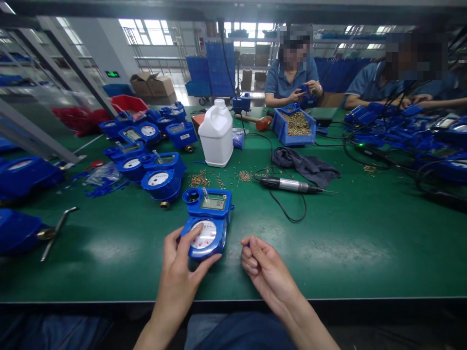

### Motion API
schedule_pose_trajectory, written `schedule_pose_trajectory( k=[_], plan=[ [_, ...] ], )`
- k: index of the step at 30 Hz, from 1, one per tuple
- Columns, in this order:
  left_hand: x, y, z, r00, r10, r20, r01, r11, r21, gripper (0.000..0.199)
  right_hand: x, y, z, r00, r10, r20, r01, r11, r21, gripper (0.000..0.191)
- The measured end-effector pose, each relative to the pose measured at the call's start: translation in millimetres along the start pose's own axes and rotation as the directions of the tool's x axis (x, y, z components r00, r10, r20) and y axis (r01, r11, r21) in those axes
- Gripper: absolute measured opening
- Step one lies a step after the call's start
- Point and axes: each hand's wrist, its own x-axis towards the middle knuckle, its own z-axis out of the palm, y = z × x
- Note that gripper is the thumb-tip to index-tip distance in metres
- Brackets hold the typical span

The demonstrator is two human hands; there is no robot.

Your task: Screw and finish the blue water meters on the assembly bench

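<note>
A blue water meter (209, 221) with a white round dial and a small grey display lies on the green table in front of me. My left hand (186, 257) grips its near part, with fingers over the dial and the thumb at the lower right edge. Just right of the meter, my right hand (264, 262) is closed in a pinch. A bit of something small and dark blue peeks out between its fingertips, too hidden to name. Beyond the meter lie loose brass screws (200, 180).
Several blue meters (162, 182) stand at left, near a metal T-handle (58, 236). A white jug (217, 136), a blue bin (279, 129) of screws, a dark cloth (306, 163) and a corded electric screwdriver (288, 184) lie farther back. Co-workers (292, 78) sit across the table.
</note>
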Motion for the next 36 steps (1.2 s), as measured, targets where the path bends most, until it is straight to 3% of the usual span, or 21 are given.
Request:
schedule_pose_trajectory(
  k=[4,8,11,14,17,20,25,29,31,32,34,36],
  plan=[
    [-14.3,25.5,14.5,0.994,0.001,-0.113,0.017,0.986,0.163,0.063,-14.7,-12.2,16.2,0.999,0.014,0.033,-0.016,0.998,0.054,0.026],
    [-20.8,33.8,15.0,0.994,-0.042,-0.103,0.069,0.960,0.272,0.055,-26.1,-19.7,25.5,0.997,0.051,0.064,-0.057,0.994,0.096,0.021],
    [-18.7,32.6,2.5,0.998,0.021,-0.052,-0.010,0.975,0.220,0.053,-28.9,-19.8,27.7,0.995,0.072,0.062,-0.078,0.991,0.104,0.018],
    [-14.5,39.0,-18.3,0.984,0.140,-0.113,-0.129,0.986,0.103,0.043,-29.3,-15.5,29.6,0.992,0.102,0.075,-0.110,0.988,0.107,0.019],
    [-12.0,51.0,-36.1,0.924,0.339,-0.177,-0.345,0.939,-0.002,0.035,-30.1,-9.0,32.8,0.987,0.128,0.101,-0.139,0.984,0.107,0.019],
    [-11.2,56.6,-39.8,0.848,0.512,-0.141,-0.522,0.852,-0.046,0.041,-30.8,-3.1,36.7,0.976,0.139,0.166,-0.160,0.980,0.116,0.019],
    [-9.4,53.3,-28.2,0.836,0.536,-0.121,-0.548,0.830,-0.108,0.041,-31.9,0.8,44.0,0.967,0.155,0.203,-0.175,0.981,0.085,0.024],
    [-5.5,54.1,-34.9,0.853,0.502,-0.142,-0.521,0.830,-0.200,0.032,-35.0,0.3,48.7,0.988,0.125,0.094,-0.107,0.978,-0.177,0.029],
    [-1.5,49.9,-45.1,0.885,0.446,-0.135,-0.466,0.852,-0.239,0.026,-34.4,0.9,47.7,1.000,-0.010,0.000,0.010,0.906,-0.422,0.032],
    [1.2,45.0,-50.7,0.904,0.406,-0.138,-0.428,0.872,-0.237,0.024,-32.8,1.9,46.0,0.992,-0.125,-0.019,0.093,0.823,-0.560,0.032],
    [7.8,29.2,-60.6,0.941,0.290,-0.175,-0.321,0.929,-0.184,0.019,-26.7,6.2,41.2,0.931,-0.362,0.050,0.258,0.553,-0.792,0.026],
    [15.1,7.9,-66.4,0.962,0.155,-0.226,-0.185,0.975,-0.120,0.012,-17.6,14.0,35.7,0.849,-0.487,0.208,0.366,0.256,-0.895,0.024]
  ],
)
